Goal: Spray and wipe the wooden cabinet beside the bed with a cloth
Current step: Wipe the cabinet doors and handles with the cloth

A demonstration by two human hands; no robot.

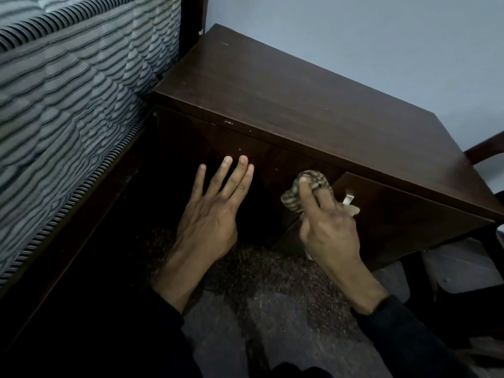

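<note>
Now wiping the cabinet (300, 110) front, past the spraying by the look of it

Right hand (330, 227) is clenched on a bunched, striped cloth (308, 184), pressed to the dark, smooth door edge at about 5 o'clock, a pale handle (348, 199) just beside it at 3; left hand (215, 208), fingers spread and holding nothing, rests flat on the door at 9. Next probably calls for firm strokes across the flat panel toward the quilted mattress (68, 85) side

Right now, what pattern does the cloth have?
Striped, light beige with dark bands, on the cloth in the right hand; head view.
</note>
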